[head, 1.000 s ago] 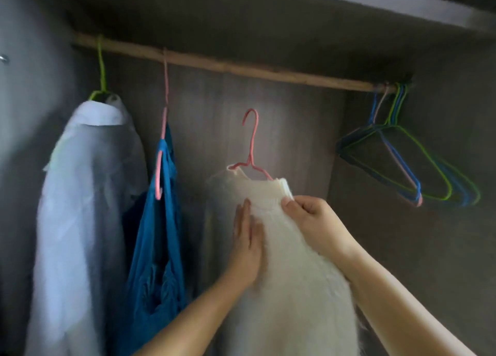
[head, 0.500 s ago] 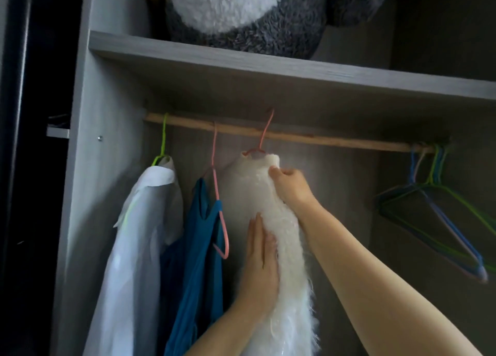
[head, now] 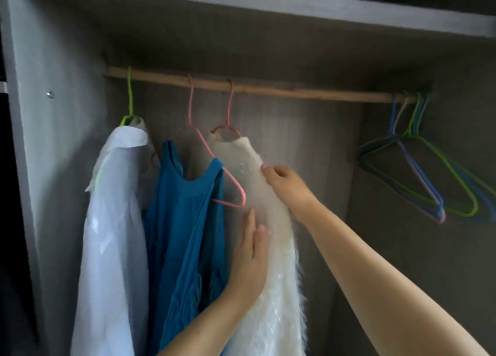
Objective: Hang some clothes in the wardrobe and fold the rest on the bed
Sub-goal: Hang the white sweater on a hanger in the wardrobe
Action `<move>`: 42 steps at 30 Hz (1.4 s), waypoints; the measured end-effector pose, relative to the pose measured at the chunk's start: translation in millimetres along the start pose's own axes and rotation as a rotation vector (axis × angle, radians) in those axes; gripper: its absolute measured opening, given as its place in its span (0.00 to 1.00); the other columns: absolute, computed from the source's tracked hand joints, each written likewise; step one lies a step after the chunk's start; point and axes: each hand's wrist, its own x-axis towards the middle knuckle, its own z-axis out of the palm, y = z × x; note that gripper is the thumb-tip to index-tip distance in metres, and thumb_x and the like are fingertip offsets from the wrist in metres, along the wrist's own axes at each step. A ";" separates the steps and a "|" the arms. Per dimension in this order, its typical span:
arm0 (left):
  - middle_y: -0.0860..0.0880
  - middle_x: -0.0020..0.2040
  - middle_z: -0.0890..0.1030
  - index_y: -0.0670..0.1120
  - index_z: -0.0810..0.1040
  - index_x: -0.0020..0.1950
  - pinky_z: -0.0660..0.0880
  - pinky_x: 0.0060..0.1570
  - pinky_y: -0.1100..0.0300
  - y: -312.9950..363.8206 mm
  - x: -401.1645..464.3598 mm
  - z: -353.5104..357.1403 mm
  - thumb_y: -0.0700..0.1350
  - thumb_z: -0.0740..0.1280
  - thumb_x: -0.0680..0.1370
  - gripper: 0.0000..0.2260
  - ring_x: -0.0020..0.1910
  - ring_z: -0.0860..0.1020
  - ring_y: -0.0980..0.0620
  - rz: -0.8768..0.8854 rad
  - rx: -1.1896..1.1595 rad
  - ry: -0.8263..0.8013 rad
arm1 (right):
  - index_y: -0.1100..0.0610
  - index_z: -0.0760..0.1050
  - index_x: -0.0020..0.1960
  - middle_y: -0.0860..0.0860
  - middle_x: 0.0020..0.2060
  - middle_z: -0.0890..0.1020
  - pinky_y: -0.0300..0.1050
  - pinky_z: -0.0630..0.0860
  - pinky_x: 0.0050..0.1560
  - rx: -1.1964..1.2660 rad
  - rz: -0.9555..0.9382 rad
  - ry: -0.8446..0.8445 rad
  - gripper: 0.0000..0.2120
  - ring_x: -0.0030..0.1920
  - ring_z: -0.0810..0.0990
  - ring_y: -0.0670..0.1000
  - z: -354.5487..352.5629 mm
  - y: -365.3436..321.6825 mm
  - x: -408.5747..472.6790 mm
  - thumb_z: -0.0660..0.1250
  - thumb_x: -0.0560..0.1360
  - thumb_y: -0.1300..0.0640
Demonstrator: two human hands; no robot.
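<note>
Hand point(head: 251, 259) on fluffy garment point(head: 271, 248), wooden rail point(head: 268, 88), wardrobe point(head: 268, 7)

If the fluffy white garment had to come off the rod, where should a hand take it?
By the pink hanger's neck just below the wooden rod, coming from the front: the hook is exposed there, while the fluffy white garment hangs limp.

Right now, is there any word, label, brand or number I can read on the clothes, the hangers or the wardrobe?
None. No print or tag shows on the white shirt, the blue dress or the fluffy white garment.
The hangers and the shelf are bare of text.
</note>
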 end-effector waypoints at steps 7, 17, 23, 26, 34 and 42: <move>0.63 0.77 0.44 0.68 0.47 0.69 0.46 0.69 0.76 6.4 -49.1 58.6 0.61 0.47 0.80 0.18 0.70 0.42 0.77 0.132 0.088 -0.026 | 0.59 0.76 0.49 0.56 0.40 0.80 0.54 0.78 0.47 -0.065 0.108 0.085 0.17 0.43 0.80 0.58 -48.1 87.1 -87.4 0.57 0.81 0.46; 0.50 0.72 0.67 0.52 0.64 0.70 0.60 0.71 0.64 29.2 -172.1 218.1 0.49 0.53 0.81 0.17 0.71 0.65 0.56 0.400 -0.099 -0.446 | 0.51 0.78 0.52 0.47 0.42 0.82 0.47 0.79 0.45 -0.180 0.551 0.130 0.11 0.40 0.80 0.46 -189.0 197.3 -292.6 0.58 0.79 0.60; 0.52 0.65 0.71 0.51 0.67 0.66 0.65 0.69 0.54 56.0 -271.8 343.6 0.49 0.53 0.80 0.15 0.67 0.68 0.54 0.293 -0.222 -0.773 | 0.54 0.79 0.53 0.44 0.39 0.81 0.35 0.74 0.41 -0.257 0.761 0.314 0.09 0.40 0.79 0.44 -300.0 225.4 -441.0 0.60 0.80 0.58; 0.48 0.62 0.73 0.48 0.70 0.64 0.65 0.68 0.54 61.4 -319.7 398.0 0.45 0.56 0.80 0.13 0.64 0.70 0.54 0.253 -0.196 -0.896 | 0.55 0.79 0.56 0.50 0.47 0.82 0.41 0.75 0.48 -0.357 0.906 0.336 0.11 0.48 0.80 0.50 -350.9 242.2 -513.0 0.59 0.80 0.57; 0.51 0.59 0.73 0.42 0.73 0.65 0.70 0.64 0.51 55.6 -432.3 499.8 0.39 0.61 0.81 0.13 0.62 0.73 0.47 0.194 -0.073 -1.215 | 0.50 0.75 0.56 0.48 0.46 0.80 0.36 0.73 0.37 -0.276 1.232 0.410 0.09 0.41 0.80 0.47 -419.6 269.5 -682.3 0.57 0.81 0.55; 0.52 0.65 0.71 0.47 0.69 0.70 0.67 0.67 0.56 49.1 -492.4 587.2 0.45 0.59 0.82 0.16 0.66 0.68 0.54 0.128 -0.027 -1.510 | 0.48 0.73 0.56 0.48 0.46 0.80 0.39 0.77 0.37 -0.168 1.456 0.531 0.09 0.41 0.81 0.47 -453.6 307.7 -774.5 0.55 0.81 0.53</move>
